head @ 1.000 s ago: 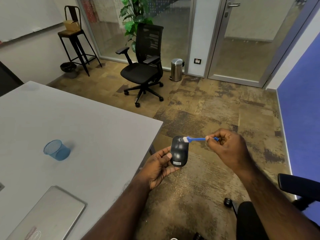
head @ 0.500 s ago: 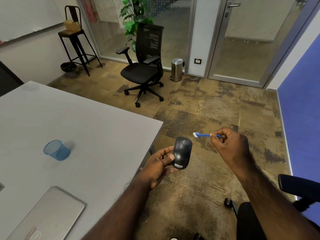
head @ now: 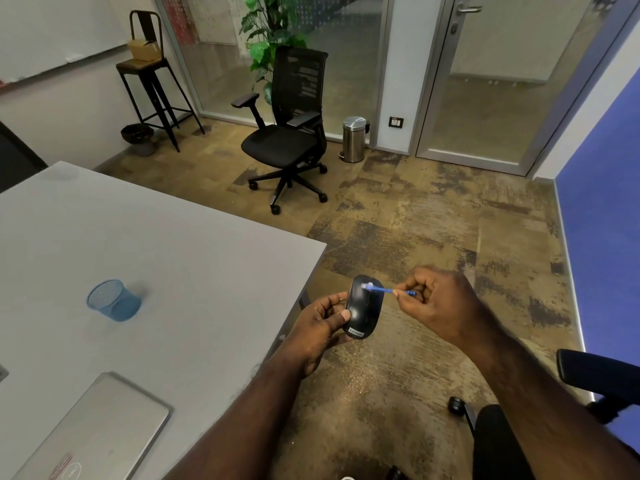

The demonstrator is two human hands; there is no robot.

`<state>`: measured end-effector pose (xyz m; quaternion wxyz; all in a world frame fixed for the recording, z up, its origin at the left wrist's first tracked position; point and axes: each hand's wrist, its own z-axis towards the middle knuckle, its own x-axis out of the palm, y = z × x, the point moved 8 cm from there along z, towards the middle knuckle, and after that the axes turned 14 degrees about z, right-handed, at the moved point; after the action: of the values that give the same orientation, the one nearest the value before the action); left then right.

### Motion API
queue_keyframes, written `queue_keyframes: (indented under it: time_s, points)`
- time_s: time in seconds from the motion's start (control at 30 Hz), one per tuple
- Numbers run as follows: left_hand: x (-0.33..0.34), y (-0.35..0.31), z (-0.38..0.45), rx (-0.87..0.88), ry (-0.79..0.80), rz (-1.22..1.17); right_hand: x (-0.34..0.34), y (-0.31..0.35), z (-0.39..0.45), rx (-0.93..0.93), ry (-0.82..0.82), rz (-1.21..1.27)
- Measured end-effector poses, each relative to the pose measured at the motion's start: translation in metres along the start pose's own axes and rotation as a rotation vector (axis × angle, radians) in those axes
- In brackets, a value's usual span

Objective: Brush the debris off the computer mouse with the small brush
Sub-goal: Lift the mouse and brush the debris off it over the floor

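Note:
A black computer mouse (head: pixel 363 311) is held in the air just off the table's right corner, above the carpet. My left hand (head: pixel 322 323) grips it from the left, thumb on its side. My right hand (head: pixel 436 306) pinches the handle of a small blue brush (head: pixel 384 290) with white bristles. The bristles lie on the front part of the mouse, near the scroll wheel. Pale specks of debris (head: pixel 356 382) lie scattered on the carpet below the mouse.
A grey table (head: pixel 173 271) fills the left, with a blue mesh cup (head: pixel 112 301) and a closed silver laptop (head: pixel 93 431) on it. A black office chair (head: pixel 287 133) and steel bin (head: pixel 354 138) stand farther off. A chair armrest (head: pixel 599 375) is at the right.
Half a second ago the brush was lifted clear to the right of the mouse; now its bristles are back on the mouse's front. The left hand kept the mouse nearly still.

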<state>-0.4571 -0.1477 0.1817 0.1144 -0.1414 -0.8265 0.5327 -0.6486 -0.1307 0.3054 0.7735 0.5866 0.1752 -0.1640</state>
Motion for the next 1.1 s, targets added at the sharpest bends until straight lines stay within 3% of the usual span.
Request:
queue_keyframes:
  time_s: [0.07, 0.2, 0.33, 0.47, 0.7, 0.9, 1.0, 1.1]
  points:
    - [-0.001, -0.001, -0.001, -0.002, -0.01, 0.006, 0.002, -0.006, -0.002, 0.036, 0.027, 0.076]
    - [-0.003, -0.001, -0.003, -0.001, -0.01, 0.032, -0.014, -0.007, 0.001, 0.038, -0.139, -0.01]
    - [-0.005, -0.003, -0.003, 0.012, -0.04, 0.088, 0.001, -0.005, -0.002, 0.057, 0.009, 0.092]
    - [-0.004, -0.005, -0.003, 0.034, -0.067, 0.181, 0.001, -0.009, -0.001, 0.108, -0.03, 0.195]
    - [0.003, -0.008, -0.007, 0.065, -0.068, 0.271, -0.018, -0.011, 0.0, 0.081, -0.273, -0.115]
    - [0.001, -0.016, -0.01, 0.095, -0.163, 0.456, 0.014, -0.005, -0.006, 0.057, 0.072, 0.057]
    - [-0.001, -0.016, -0.009, 0.083, -0.187, 0.515, 0.008, -0.01, -0.005, 0.108, -0.01, 0.091]
    - [0.001, -0.018, -0.011, 0.091, -0.184, 0.531, -0.005, -0.01, -0.004, 0.114, -0.171, -0.099]
